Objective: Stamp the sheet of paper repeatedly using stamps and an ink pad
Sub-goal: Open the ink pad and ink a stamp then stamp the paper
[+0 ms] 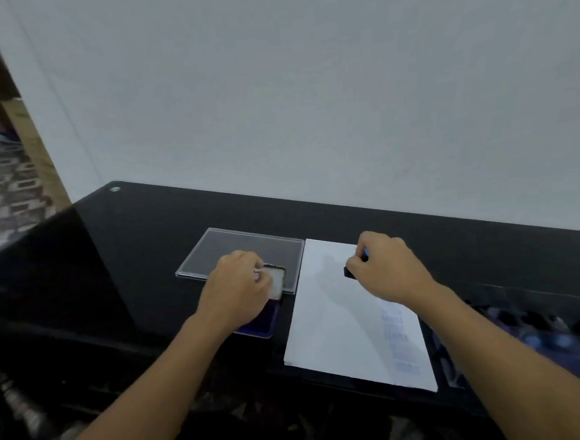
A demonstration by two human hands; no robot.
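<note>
A white sheet of paper [340, 322] lies on the black table, with a column of faint blue stamp marks [398, 336] along its right side. My right hand [384, 268] is shut on a small black stamp [350, 272] held down near the sheet's upper part. Left of the sheet sits a blue ink pad [264, 321], its clear lid [236, 251] folded back flat behind it. My left hand [238, 288] rests over the pad and grips a pale, black-edged stamp [276, 280] at the pad's far end.
The glossy black table [129, 251] runs against a plain white wall. A clear packet with blue items [537, 336] lies right of the sheet. A patterned floor [1, 192] shows beyond the table's left end. Blurred dark objects lie below the near edge.
</note>
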